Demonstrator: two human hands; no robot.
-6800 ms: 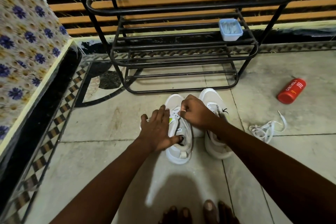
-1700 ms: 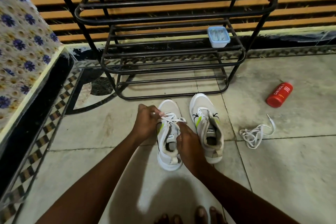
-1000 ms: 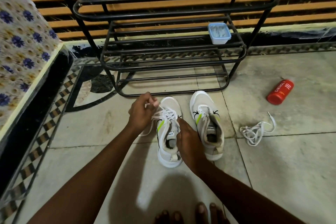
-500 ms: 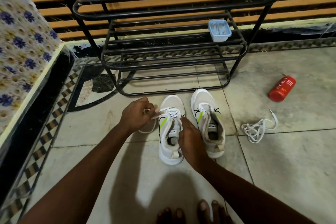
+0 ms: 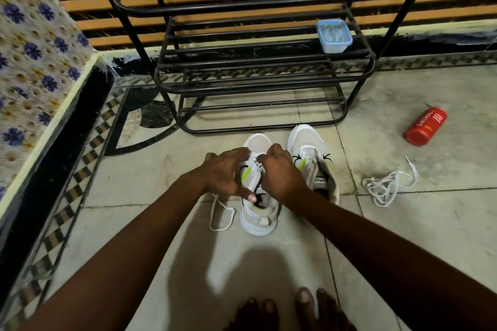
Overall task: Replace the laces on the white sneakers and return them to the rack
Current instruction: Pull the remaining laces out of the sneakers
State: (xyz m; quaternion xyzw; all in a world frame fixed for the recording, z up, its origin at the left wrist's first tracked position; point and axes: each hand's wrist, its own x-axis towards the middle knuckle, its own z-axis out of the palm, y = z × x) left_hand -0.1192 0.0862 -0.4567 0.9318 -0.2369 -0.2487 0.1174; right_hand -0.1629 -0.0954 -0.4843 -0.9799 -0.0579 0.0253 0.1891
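Centre frame, both hands have closed in on the left white sneaker (image 5: 258,219) on the floor below the shoe rack (image 5: 255,83). The left hand (image 5: 226,172), half a second ago drawing the lace (image 5: 255,162) sideways, now clasps the shoe, while the right hand (image 5: 279,173) curls round the lace at the eyelets. With a slack end trailing on the floor, this shoe looks nearly laced, and racking is still ahead.

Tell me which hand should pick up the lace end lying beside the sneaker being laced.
Probably the left hand: the lace end lies on its side of the sneaker, while the right hand is occupied, pinching the lace.
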